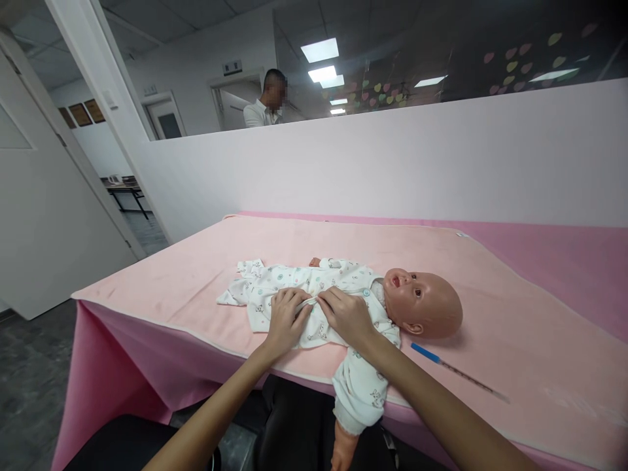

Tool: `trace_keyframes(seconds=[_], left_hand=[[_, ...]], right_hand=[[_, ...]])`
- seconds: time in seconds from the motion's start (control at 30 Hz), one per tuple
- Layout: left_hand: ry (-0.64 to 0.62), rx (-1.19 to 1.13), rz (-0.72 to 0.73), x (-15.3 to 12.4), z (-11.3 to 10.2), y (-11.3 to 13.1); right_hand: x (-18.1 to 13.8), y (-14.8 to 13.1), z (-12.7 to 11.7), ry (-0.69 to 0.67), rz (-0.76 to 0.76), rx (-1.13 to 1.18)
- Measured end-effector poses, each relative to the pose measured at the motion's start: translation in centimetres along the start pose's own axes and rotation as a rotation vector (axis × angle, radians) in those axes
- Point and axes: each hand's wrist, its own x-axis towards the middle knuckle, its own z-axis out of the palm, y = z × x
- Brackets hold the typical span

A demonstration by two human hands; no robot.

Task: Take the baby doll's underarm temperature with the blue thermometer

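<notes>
A baby doll (432, 304) lies on its back with its head to the right, dressed in a white patterned baby outfit (343, 271). Both my hands meet over the doll's belly. My left hand (288, 317) has its thumb and fingers closed on a fold of the outfit's front. Close beside it, my right hand (347, 315) pinches the same cloth between thumb and fingers. Whether a fastener sits under my fingertips is hidden. One sleeved arm of the doll (360, 392) hangs over the table's front edge, partly behind my right forearm.
A thin stick with a blue handle (426, 353) lies right of the doll's head. A pink blanket (167, 268) covers the table, over a darker pink cloth (564, 268). Behind stands a white wall (392, 163) with a window, where a person (265, 108) shows. A door (53, 196) is at left.
</notes>
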Motion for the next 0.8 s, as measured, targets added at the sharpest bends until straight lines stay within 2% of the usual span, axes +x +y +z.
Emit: trace_keyframes(seconds=[0.8], left_hand=[[0.055,-0.176,-0.019,0.16,-0.01,-0.54]], right_hand=[[-0.11,0.02,0.35,0.014,-0.001,-0.026]])
